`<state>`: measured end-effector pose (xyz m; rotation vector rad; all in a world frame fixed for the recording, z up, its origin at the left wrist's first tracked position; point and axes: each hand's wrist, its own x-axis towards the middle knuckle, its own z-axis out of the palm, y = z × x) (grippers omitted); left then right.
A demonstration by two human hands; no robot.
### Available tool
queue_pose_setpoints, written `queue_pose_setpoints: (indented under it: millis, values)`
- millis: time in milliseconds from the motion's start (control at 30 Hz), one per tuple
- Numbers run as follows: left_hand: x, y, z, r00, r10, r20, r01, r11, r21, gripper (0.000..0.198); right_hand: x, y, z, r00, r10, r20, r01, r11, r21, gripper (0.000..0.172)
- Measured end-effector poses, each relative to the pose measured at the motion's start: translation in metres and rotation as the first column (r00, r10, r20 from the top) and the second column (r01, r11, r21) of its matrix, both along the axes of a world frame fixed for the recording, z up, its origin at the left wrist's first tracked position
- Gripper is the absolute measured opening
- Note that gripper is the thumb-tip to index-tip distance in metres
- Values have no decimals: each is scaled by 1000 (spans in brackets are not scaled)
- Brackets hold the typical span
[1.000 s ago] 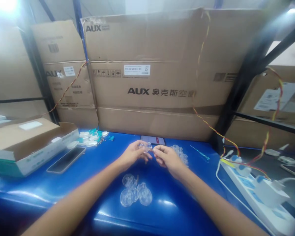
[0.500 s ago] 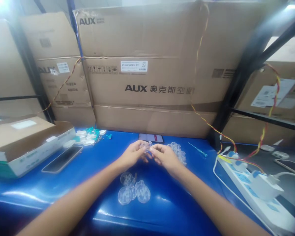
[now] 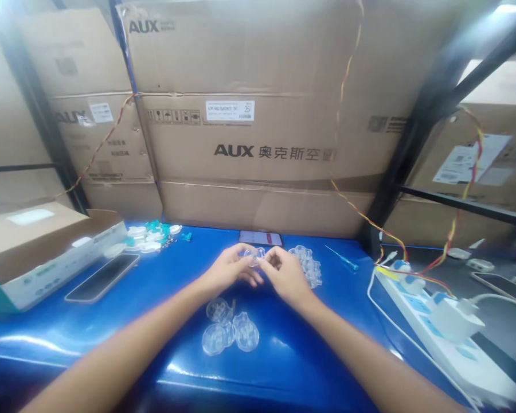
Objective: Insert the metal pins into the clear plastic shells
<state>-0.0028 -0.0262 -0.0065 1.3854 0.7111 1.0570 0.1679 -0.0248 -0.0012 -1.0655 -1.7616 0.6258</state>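
Between both hands is a clear plastic disc-shaped piece (image 3: 253,257), lifted above the blue table. My left hand (image 3: 234,265) pinches its left side between thumb and fingers. My right hand (image 3: 282,271) closes its thumb and fingertips on the piece's right edge. Several similar clear pieces (image 3: 246,332) lie on the table nearer to me, below the hands. Another cluster of clear pieces (image 3: 308,266) lies just beyond my right hand, partly behind it.
A phone (image 3: 260,238) lies behind the hands, another phone (image 3: 103,277) at left beside an open carton (image 3: 69,261). White and teal parts (image 3: 150,236) are heaped back left. A teal screwdriver (image 3: 343,258) lies right, near a power strip (image 3: 434,327) with cables. Large cardboard boxes (image 3: 241,201) stand behind.
The whole view has shifted slightly. Both hands keep hold of the clear piece, and my right fingers have curled and turned a little at its edge.
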Motion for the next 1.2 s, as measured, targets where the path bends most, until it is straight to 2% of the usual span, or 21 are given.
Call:
queue_pose_setpoints:
  millis: [133,233,333,600,667,767,833,933,1200]
  values:
    - [-1,1,0,1000,10,22,-9,1000,-24,36,0,0,0,999,-50,0,50,999,10,22]
    - [-2,1,3,1000,16,23,-15,999,-40,33,0,4,-2,999,-3,-52,2,1000,-18,17]
    - [-3,0,6,1000,18,0,-18,998,-61,33,1,7,-3,997,24,-75,-27,999,-42,22]
    - [-4,0,4,997,19,-80,-25,997,-71,33,9,9,8,997,77,-19,-79,981,-180,26]
    - [-5,2,4,995,43,-87,-49,997,-66,32,11,10,10,997,75,27,-69,982,-174,30]
    - [-9,7,5,987,139,-82,-144,988,-59,29,13,10,7,984,45,170,-36,998,-58,34]
    - [-14,11,8,969,242,-45,-245,967,-68,23,12,11,2,957,34,289,-45,999,29,29]
    - [-21,15,12,930,366,36,-361,928,-94,15,9,11,-9,907,48,418,-93,992,88,11]
    - [-24,15,20,908,404,110,-389,912,-133,12,-9,17,-23,788,18,616,-109,988,110,18]
